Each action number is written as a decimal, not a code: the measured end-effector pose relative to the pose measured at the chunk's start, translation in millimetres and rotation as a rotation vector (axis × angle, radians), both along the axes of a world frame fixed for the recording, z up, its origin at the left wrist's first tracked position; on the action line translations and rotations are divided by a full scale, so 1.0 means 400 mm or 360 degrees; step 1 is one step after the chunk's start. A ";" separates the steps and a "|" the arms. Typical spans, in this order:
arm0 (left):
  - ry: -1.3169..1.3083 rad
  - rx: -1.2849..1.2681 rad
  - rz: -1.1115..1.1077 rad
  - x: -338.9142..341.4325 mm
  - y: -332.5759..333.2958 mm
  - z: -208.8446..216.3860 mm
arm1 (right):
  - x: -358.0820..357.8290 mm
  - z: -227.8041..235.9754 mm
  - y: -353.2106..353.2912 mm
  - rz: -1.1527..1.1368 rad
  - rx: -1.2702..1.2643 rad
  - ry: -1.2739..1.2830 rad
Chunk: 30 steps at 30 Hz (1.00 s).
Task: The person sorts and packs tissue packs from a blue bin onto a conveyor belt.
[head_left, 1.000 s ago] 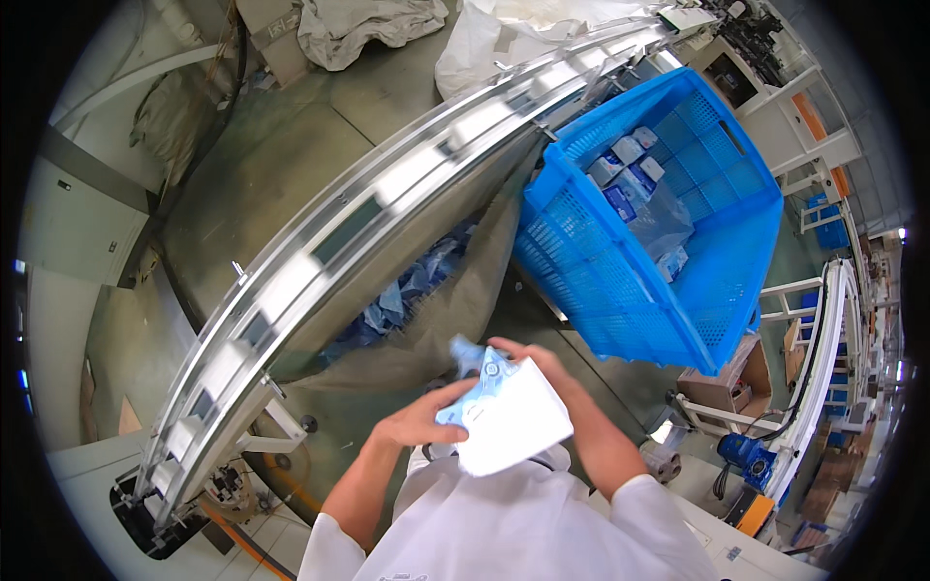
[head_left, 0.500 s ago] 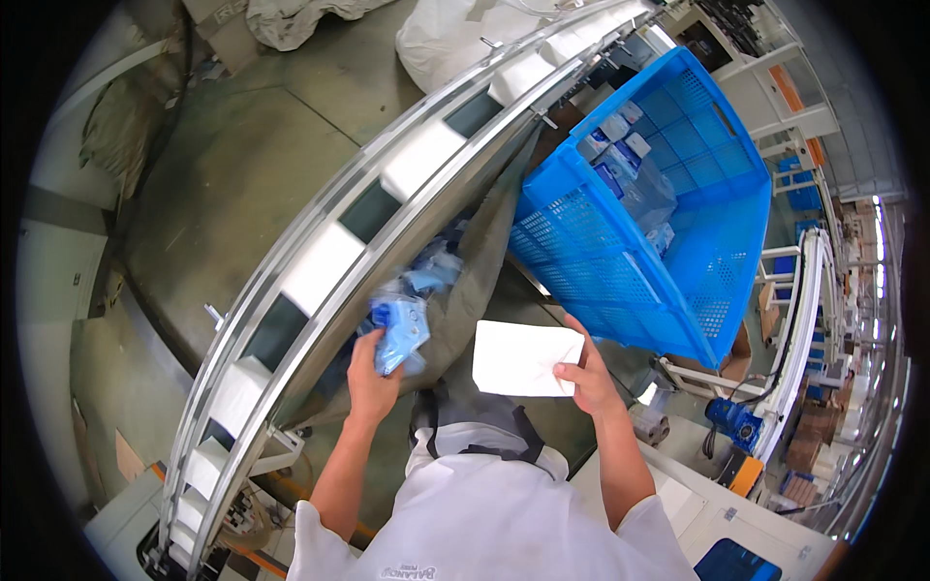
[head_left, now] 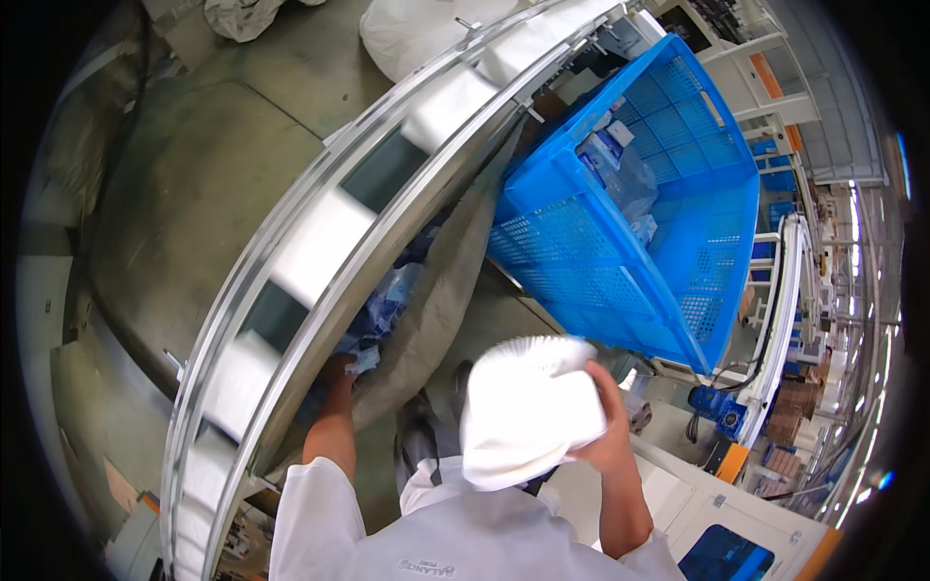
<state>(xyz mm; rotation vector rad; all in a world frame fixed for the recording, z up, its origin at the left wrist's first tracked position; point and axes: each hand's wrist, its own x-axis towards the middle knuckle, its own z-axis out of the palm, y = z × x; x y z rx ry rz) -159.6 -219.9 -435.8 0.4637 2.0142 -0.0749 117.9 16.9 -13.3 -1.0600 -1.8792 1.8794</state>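
Note:
My right hand [head_left: 605, 426] grips a stack of white folded tissues [head_left: 528, 416] by its right side, in front of my chest. The stack is blurred, and its upper edge fans out in thin layers. Beneath the conveyor, my left hand [head_left: 339, 366] reaches down into a grey-brown cloth sack [head_left: 431, 324]. Its fingers are hidden among crumpled blue and clear plastic wrappers [head_left: 387, 300], so I cannot see what they hold.
A curved conveyor [head_left: 354, 160] with metal rails carries spaced white tissue stacks [head_left: 325, 242] along my left. At right, a big blue perforated crate [head_left: 591, 261] stands tilted, with blue-and-white tissue packs [head_left: 605, 150] inside. A white machine cabinet [head_left: 668, 504] is at lower right.
My left hand has gone down into the sack from above it, where it held a crumpled blue plastic wrapper. My right hand has brought the tissues closer to my chest, and the stack has turned.

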 end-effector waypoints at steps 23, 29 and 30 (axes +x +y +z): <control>-0.0559 0.1859 0.0885 0.647 0.186 1.054 | 0.315 -0.074 0.083 0.0348 -0.0696 0.0588; -0.0634 0.1917 0.0958 0.749 0.178 1.088 | 0.451 -0.082 0.100 0.0394 -0.0854 0.0674; -0.0636 0.2045 0.0874 0.759 0.157 1.108 | 0.479 -0.094 0.118 0.0400 -0.1030 0.0832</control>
